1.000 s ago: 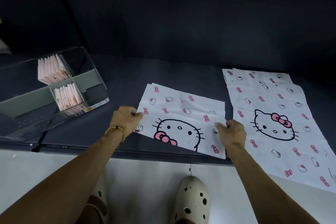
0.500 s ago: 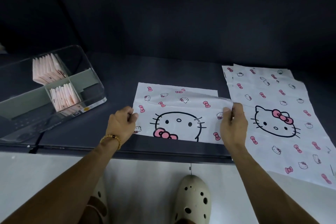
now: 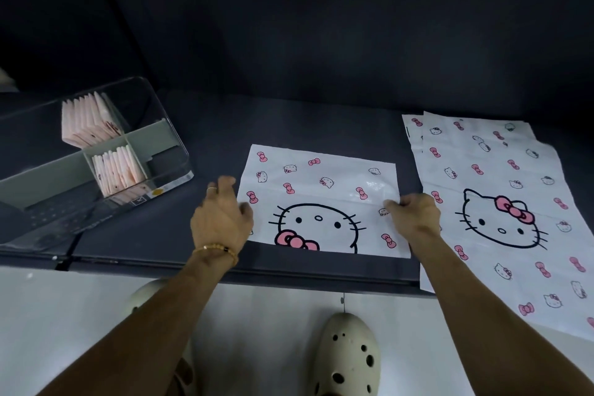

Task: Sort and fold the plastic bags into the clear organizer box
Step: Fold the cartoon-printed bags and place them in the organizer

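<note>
Dark table (image 3: 199, 125): folded bag (image 3: 321, 202) lying right of the organizer box (image 3: 167, 138). I am pinching its right edge in my right hand (image 3: 414, 219); left hand (image 3: 221, 219) pressing its left edge, grip unclear. Thin, slippery film, I judge; edges suit holding.

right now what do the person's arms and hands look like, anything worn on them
Both forearms are bare, with no sleeves in view. The left hand has a thin beaded bracelet at the wrist, gold-coloured with one dark bead, and a pale ring on one finger. The right hand shows no jewellery, and neither hand wears a glove.
</note>
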A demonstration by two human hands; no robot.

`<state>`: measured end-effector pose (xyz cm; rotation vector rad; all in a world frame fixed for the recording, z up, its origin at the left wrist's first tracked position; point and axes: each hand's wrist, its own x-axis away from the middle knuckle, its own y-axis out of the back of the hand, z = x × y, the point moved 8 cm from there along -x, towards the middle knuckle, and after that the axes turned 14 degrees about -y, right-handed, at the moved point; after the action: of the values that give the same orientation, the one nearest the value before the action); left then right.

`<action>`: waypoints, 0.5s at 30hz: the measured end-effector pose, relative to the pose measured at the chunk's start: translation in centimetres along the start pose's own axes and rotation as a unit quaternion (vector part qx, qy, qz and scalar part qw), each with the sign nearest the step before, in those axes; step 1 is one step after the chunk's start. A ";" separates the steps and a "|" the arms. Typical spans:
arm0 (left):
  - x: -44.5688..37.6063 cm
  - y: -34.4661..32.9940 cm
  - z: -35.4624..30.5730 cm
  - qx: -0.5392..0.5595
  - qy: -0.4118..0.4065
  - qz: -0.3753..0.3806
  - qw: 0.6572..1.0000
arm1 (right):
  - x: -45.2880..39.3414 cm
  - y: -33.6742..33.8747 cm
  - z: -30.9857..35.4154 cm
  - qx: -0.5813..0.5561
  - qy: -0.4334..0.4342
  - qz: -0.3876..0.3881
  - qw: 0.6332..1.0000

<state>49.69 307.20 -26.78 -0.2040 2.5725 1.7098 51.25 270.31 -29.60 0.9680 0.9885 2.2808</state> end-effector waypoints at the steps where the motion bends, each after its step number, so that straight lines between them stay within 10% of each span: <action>1: 0.1 0.1 -1.3 -0.036 -0.057 -0.017 0.998 | 0.0 0.0 0.0 0.002 0.000 0.001 1.000; 6: 2.3 -3.8 -6.2 -0.009 -0.309 0.078 0.948 | -0.4 -0.2 0.2 0.009 0.007 0.025 1.000; 15: 2.5 -6.3 -5.0 -0.085 -0.311 0.161 0.933 | 1.3 1.2 0.4 0.039 0.019 -0.094 0.995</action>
<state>48.25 299.97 -30.82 0.6812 2.0614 1.7191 50.54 270.55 -28.01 0.8282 1.1427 2.1250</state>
